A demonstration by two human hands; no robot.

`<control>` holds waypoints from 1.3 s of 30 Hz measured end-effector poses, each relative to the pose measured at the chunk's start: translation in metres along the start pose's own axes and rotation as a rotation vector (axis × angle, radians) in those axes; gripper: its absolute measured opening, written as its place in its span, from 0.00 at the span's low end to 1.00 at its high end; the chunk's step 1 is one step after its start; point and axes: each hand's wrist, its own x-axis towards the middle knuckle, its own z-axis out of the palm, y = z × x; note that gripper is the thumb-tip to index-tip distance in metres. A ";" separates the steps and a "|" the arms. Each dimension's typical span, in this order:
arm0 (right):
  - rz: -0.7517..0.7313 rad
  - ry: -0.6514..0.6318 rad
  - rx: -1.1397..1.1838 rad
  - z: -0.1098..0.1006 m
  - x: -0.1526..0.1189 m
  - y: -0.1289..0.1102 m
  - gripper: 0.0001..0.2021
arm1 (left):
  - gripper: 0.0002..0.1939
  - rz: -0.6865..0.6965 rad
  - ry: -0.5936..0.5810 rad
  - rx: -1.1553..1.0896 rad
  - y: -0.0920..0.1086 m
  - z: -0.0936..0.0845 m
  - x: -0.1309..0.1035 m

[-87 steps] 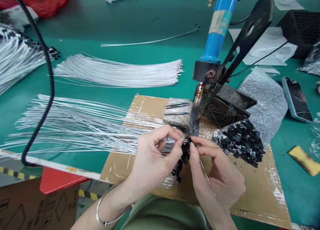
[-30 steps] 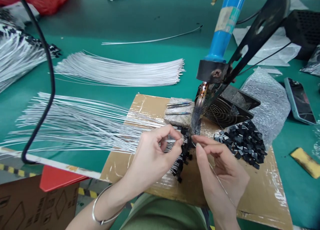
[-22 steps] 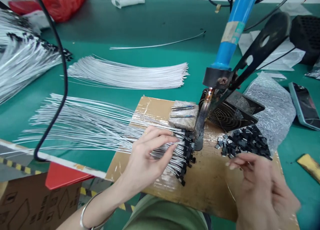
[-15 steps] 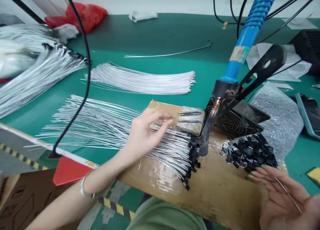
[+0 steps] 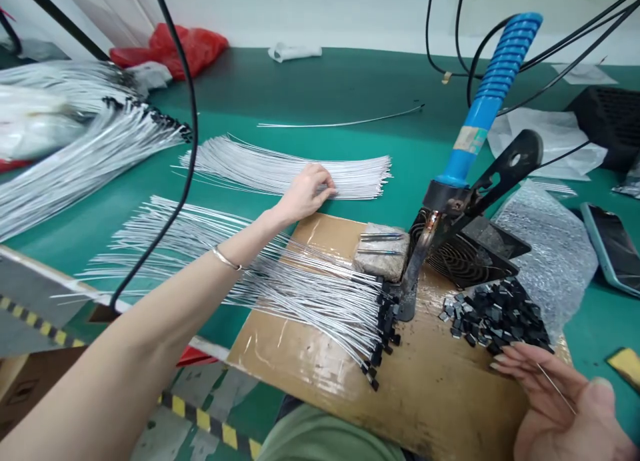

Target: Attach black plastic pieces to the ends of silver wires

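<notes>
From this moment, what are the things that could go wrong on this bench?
With the left hand at the rear wire bundle, the forearm crosses over the loose front wires and might drag them. The soldering iron points down close to their black ends; if hot, which I cannot tell, it might scorch them. The right hand, holding a thin wire at the edge of the pile of black pieces, might scatter some.

Green bench top [image 5: 350,91] carries a brown cardboard sheet [image 5: 450,397], a bundle of white wires [image 5: 245,164] behind it, one loose wire [image 5: 345,124] farther back, phone [image 5: 614,247] and yellow sponge [image 5: 626,366] at right.
</notes>
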 end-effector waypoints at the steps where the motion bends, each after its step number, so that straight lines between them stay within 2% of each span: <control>1: 0.048 0.044 0.041 0.001 0.000 -0.002 0.22 | 0.06 -0.004 0.019 -0.025 0.000 -0.002 -0.001; 4: 0.148 0.132 0.106 0.005 0.000 -0.004 0.21 | 0.07 -0.029 0.102 -0.108 0.001 -0.009 -0.004; 8: 0.126 0.131 0.083 0.006 0.000 -0.002 0.20 | 0.09 -0.075 0.171 -0.228 0.007 -0.015 -0.010; 11: 0.102 0.104 0.085 0.006 -0.001 -0.003 0.19 | 0.09 -0.109 0.156 -0.295 0.019 -0.025 -0.020; 14: 0.143 0.130 0.099 0.007 0.000 -0.007 0.22 | 0.10 -0.143 0.101 -0.309 0.036 -0.046 -0.034; 17: 0.137 0.155 0.110 0.010 0.000 -0.011 0.23 | 0.09 -0.180 -0.021 -0.286 0.054 -0.071 -0.054; 19: 0.086 0.159 0.107 0.013 -0.003 -0.015 0.24 | 0.09 -0.201 -0.169 -0.291 0.065 -0.083 -0.068; 22: 0.026 0.107 0.090 0.024 -0.016 -0.026 0.23 | 0.08 -0.225 -0.423 -0.349 0.077 -0.089 -0.087; 24: 0.011 0.022 0.070 0.033 -0.027 -0.035 0.22 | 0.08 -0.226 -0.479 -0.350 0.080 -0.084 -0.094; 26: 0.005 -0.025 0.032 0.041 -0.037 -0.042 0.23 | 0.08 -0.202 -0.339 -0.287 0.076 -0.074 -0.093; 29: -0.011 -0.058 -0.006 0.047 -0.046 -0.046 0.25 | 0.09 -0.119 0.048 -0.151 0.059 -0.055 -0.074; 35: 0.043 0.006 -0.024 0.039 -0.046 -0.035 0.24 | 0.08 -0.160 0.192 -0.159 0.018 -0.017 -0.024; 37: 0.016 -0.007 -0.039 0.033 -0.044 -0.029 0.25 | 0.07 -0.184 0.227 -0.176 0.014 -0.010 -0.020; 39: -0.025 -0.021 -0.035 0.026 -0.042 -0.024 0.24 | 0.08 -0.203 0.221 -0.197 0.017 -0.012 -0.023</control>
